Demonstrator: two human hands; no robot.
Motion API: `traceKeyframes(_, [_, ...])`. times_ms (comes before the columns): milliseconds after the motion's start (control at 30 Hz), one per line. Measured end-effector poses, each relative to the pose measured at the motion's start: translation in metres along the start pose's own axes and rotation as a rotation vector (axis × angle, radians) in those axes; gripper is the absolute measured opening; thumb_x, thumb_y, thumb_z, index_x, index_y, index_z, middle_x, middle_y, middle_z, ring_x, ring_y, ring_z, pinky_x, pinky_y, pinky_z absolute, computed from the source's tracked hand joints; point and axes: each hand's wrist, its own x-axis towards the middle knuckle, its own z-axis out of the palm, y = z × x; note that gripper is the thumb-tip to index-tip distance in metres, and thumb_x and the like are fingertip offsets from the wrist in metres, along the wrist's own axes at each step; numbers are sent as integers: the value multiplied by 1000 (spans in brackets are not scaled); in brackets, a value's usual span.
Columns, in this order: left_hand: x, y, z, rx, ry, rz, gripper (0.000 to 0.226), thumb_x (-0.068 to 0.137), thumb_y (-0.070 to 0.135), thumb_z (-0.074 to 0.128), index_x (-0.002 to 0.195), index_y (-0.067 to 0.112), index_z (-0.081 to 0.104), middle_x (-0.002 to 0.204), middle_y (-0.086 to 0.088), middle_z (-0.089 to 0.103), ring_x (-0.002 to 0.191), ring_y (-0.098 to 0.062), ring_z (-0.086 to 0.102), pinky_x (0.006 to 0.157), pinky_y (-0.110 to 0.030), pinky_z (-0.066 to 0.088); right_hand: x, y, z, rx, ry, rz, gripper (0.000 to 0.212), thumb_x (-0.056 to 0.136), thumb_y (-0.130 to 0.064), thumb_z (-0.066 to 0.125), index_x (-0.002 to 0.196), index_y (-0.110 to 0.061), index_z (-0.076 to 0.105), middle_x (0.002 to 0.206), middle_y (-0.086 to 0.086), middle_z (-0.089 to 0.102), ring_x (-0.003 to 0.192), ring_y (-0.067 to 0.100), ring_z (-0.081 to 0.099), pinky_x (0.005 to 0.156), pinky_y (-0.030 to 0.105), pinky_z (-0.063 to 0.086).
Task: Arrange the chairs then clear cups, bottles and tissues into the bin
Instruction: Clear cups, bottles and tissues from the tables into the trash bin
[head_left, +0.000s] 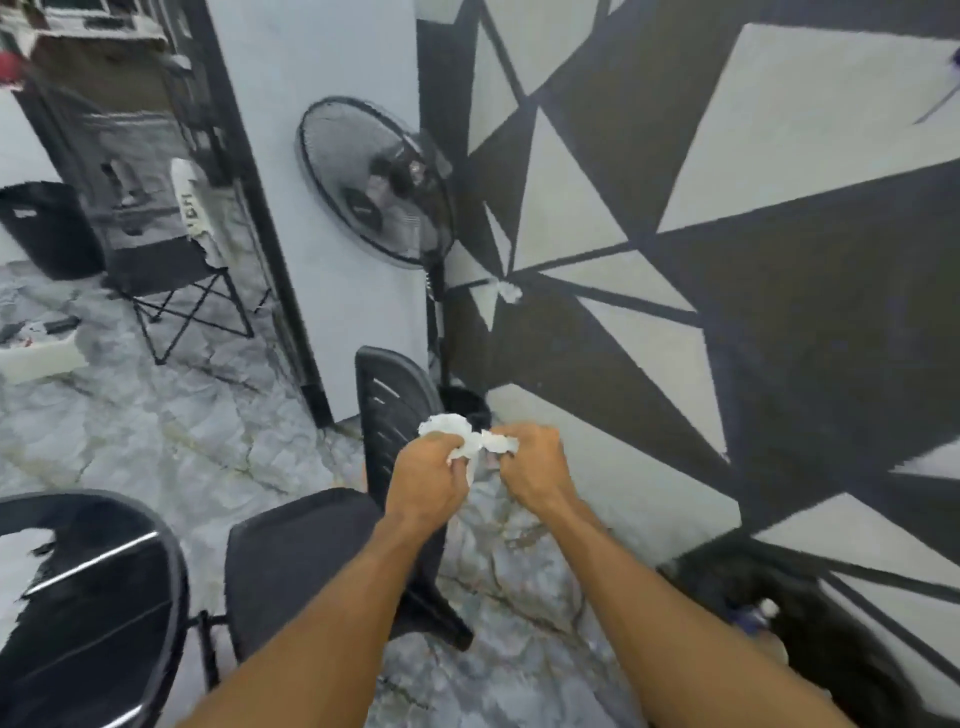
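Both my hands are raised in front of me, holding crumpled white tissue (470, 435) between them. My left hand (423, 475) grips the larger wad and my right hand (530, 465) pinches the other end. Below my arms stands a black chair (317, 561) with a slotted backrest. At the lower right a black bin bag (826, 639) lies open by the wall, with a bottle (756, 616) showing inside it. A round black table (88, 587) sits at the lower left.
A black standing fan (376, 179) stands against the white pillar. A black folding chair (176, 270) and a black bin (47, 228) are at the far left. A white box (39, 356) lies on the marble floor. The wall on the right bears black-and-white triangles.
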Motion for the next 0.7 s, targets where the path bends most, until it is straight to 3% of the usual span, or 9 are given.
traceKeyframes(133, [29, 69, 72, -79, -125, 91, 21, 82, 14, 63, 97, 7, 75, 95, -9, 74, 87, -30, 66, 81, -37, 53, -11, 69, -75, 48, 192, 119, 13, 67, -2, 65, 73, -10, 73, 71, 8, 71, 70, 22, 65, 63, 37, 51])
traceKeyframes(233, [38, 110, 126, -107, -238, 208, 21, 78, 14, 62, 93, 8, 75, 89, -10, 74, 81, -31, 67, 76, -36, 55, -27, 118, -120, 47, 263, 266, 13, 74, 1, 68, 80, -8, 76, 75, 2, 72, 70, 16, 64, 64, 20, 48])
traceKeyframes(333, [43, 146, 186, -93, -365, 310, 18, 77, 12, 64, 91, 10, 76, 88, -10, 74, 80, -31, 67, 73, -33, 51, -42, 168, -160, -33, 310, 412, 20, 74, 3, 62, 84, -8, 76, 83, 5, 74, 79, 18, 67, 71, 30, 52])
traceKeyframes(400, [45, 169, 230, -92, -481, 361, 25, 76, 20, 59, 92, 12, 76, 91, -10, 74, 83, -33, 67, 76, -33, 51, -57, 201, -184, -51, 358, 519, 24, 72, 2, 58, 80, -13, 75, 81, 3, 73, 78, 17, 64, 68, 28, 50])
traceKeyframes(500, [31, 204, 292, -97, -648, 441, 24, 76, 20, 60, 92, 11, 76, 90, -11, 74, 83, -34, 67, 76, -33, 51, -90, 246, -210, -91, 398, 699, 22, 70, -6, 54, 55, -21, 57, 64, 2, 62, 68, 19, 55, 61, 27, 38])
traceKeyframes(633, [-5, 247, 345, -144, -820, 548, 23, 76, 21, 57, 88, 11, 75, 86, -11, 73, 79, -34, 66, 74, -35, 53, -145, 295, -225, -51, 468, 923, 17, 76, -3, 55, 65, -11, 65, 69, 7, 68, 68, 17, 60, 60, 33, 46])
traceKeyframes(700, [-24, 265, 375, -149, -914, 575, 24, 75, 22, 55, 86, 12, 74, 84, -11, 72, 78, -34, 65, 72, -37, 54, -169, 326, -231, -33, 502, 1017, 16, 73, -5, 56, 62, -14, 62, 67, 2, 68, 66, 13, 60, 58, 33, 47])
